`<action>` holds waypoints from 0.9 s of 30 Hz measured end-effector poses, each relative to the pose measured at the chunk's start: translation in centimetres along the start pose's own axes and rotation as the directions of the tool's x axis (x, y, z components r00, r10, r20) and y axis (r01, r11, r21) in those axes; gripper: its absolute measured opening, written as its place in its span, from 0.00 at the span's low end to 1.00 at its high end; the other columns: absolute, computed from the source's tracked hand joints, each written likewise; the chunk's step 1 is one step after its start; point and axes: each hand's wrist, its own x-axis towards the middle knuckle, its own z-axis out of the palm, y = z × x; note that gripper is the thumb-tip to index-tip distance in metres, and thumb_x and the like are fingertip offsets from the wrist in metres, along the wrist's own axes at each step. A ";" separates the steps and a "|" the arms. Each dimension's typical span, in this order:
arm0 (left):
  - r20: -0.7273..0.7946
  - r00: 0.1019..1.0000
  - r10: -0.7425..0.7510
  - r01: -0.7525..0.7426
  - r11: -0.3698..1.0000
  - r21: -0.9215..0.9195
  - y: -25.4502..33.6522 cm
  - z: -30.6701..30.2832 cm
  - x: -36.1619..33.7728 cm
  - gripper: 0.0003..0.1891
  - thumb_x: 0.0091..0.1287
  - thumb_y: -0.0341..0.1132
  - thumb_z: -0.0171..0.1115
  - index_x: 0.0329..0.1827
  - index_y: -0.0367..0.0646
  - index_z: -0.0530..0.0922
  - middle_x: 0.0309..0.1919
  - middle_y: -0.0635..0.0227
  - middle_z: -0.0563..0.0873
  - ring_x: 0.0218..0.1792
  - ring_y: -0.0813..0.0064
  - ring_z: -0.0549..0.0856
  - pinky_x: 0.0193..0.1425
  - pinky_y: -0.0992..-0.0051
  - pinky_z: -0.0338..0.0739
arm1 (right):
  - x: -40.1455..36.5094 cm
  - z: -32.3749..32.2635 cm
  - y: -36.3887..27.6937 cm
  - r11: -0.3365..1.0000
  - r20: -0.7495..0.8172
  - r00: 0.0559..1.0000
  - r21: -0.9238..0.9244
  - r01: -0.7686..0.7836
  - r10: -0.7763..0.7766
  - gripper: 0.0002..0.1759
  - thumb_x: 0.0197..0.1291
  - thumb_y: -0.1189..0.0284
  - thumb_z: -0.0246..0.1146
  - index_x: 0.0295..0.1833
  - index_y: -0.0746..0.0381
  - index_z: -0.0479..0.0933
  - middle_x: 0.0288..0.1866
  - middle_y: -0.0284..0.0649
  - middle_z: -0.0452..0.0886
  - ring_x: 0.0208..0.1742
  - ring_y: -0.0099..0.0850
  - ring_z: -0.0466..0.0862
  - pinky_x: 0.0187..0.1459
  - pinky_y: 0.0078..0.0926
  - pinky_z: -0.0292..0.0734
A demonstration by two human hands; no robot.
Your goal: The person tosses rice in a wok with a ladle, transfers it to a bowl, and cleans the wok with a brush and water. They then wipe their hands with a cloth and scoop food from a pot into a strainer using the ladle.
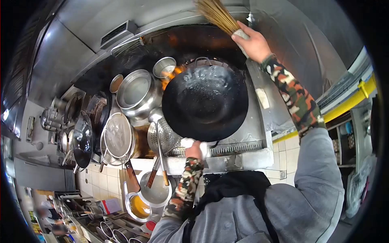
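Observation:
My right hand [256, 44] is closed round the pale handle of a bamboo wok brush [217, 15], raised at the upper right with its bristles pointing up and left. A large black wok [205, 103] sits on the stove, its inside wet and shiny. At the wok's near edge, my left hand [194, 151] is closed on a white cloth [204, 150]. The cloth lies against the near rim, where the grip on the wok itself is partly hidden. Orange flames [173, 76] show by the wok's far left side.
Left of the wok stand a steel pot [135, 91], a small metal bowl [164, 66] and a round strainer [117, 135]. A ladle [157, 121] lies over a perforated skimmer [153, 139]. Below are a basin [155, 190] and a bowl of yellow liquid [139, 206]. A yellow pipe [348, 107] runs at right.

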 end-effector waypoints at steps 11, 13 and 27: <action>0.132 0.968 -0.211 0.242 0.927 -0.288 2.1 3.3 3.0 0.14 0.64 0.34 0.45 0.44 0.49 0.81 0.35 0.51 0.85 0.37 0.47 0.83 0.44 0.56 0.77 | -19.0 16.8 0.0 0.982 0.783 0.595 -0.104 -0.160 0.180 0.32 0.50 0.62 0.67 0.63 0.57 0.71 0.50 0.47 0.82 0.53 0.40 0.81 0.58 0.31 0.71; 0.212 0.928 -0.306 0.372 0.802 -0.467 0.4 5.5 3.4 0.14 0.65 0.35 0.45 0.44 0.49 0.81 0.35 0.49 0.84 0.38 0.46 0.83 0.44 0.56 0.77 | -19.7 13.2 -0.8 0.970 0.855 0.511 0.191 -0.151 -0.089 0.32 0.50 0.65 0.69 0.63 0.59 0.72 0.50 0.48 0.82 0.53 0.35 0.81 0.59 0.29 0.70; 0.655 0.750 -0.093 0.662 0.098 -0.743 -0.7 -0.7 1.6 0.15 0.62 0.46 0.64 0.40 0.44 0.79 0.28 0.69 0.84 0.23 0.75 0.82 0.27 0.75 0.78 | -17.4 10.7 -2.1 0.991 0.937 0.346 -0.008 -0.132 0.054 0.32 0.51 0.62 0.67 0.63 0.58 0.71 0.49 0.48 0.82 0.48 0.38 0.82 0.54 0.28 0.72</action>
